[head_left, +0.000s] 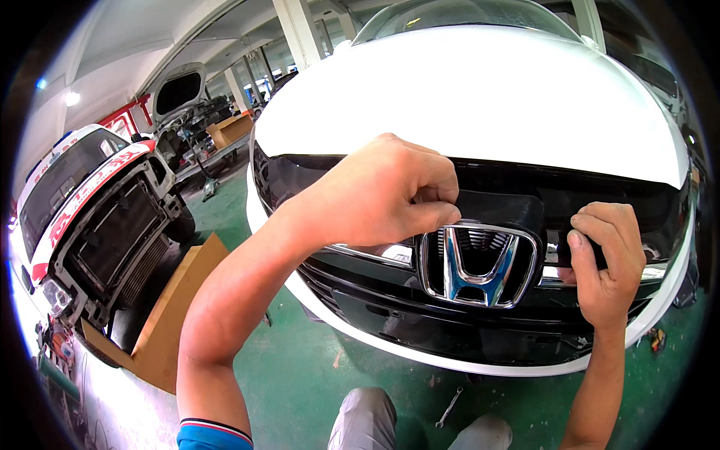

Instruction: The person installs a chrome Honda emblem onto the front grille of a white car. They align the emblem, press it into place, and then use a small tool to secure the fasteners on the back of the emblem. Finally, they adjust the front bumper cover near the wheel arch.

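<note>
A chrome car emblem (480,285) in a chrome frame sits in the middle of a glossy black front grille (420,330) on a white car. My left hand (397,191) reaches across to the emblem's upper left corner, thumb and fingers pinched together. A black raised piece (502,206) above the emblem lies just beside those fingertips; whether they grip its edge is hidden. To the right of the emblem, my right hand (611,255) is closed at the grille, its fingers curled toward the thumb. What it holds, if anything, I cannot make out.
The white hood (465,97) rises behind the grille. A wrench (450,407) lies on the green floor (315,375) between my knees. At left stand a cardboard piece (180,307) and a white-and-red vehicle (82,180) with its front stripped. Another car with a raised hood (180,90) stands farther back.
</note>
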A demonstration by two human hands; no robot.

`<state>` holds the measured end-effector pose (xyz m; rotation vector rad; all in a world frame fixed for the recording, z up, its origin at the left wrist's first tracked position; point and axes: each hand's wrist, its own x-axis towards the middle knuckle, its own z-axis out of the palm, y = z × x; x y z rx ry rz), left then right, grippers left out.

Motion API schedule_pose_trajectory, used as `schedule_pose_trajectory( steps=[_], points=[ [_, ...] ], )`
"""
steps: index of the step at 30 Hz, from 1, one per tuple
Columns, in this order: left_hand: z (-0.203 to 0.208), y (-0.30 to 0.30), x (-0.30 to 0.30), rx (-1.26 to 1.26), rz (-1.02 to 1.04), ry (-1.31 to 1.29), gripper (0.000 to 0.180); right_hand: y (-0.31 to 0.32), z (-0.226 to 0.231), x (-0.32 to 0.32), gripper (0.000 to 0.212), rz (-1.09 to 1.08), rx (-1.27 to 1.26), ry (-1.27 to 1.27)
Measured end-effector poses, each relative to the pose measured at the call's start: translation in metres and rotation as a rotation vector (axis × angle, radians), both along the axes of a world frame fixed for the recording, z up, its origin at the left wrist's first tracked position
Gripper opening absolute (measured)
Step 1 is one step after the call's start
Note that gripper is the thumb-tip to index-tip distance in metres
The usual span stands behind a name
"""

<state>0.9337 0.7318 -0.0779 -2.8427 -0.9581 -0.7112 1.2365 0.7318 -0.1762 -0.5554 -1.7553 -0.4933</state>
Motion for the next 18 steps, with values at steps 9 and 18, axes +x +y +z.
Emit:
schedule_pose_trajectory(
  steps=[9, 18],
  points=[
    [0.004, -0.001, 0.005, 0.127, 0.004, 0.127, 0.011, 0.0, -0.001, 0.001, 0.02, 0.004, -0.014, 0.006],
    [-0.009, -0.003, -0.006, 0.046, -0.004, -0.011, 0.011, -0.001, 0.0, 0.001, 0.021, -0.003, -0.01, 0.0]
  ],
)
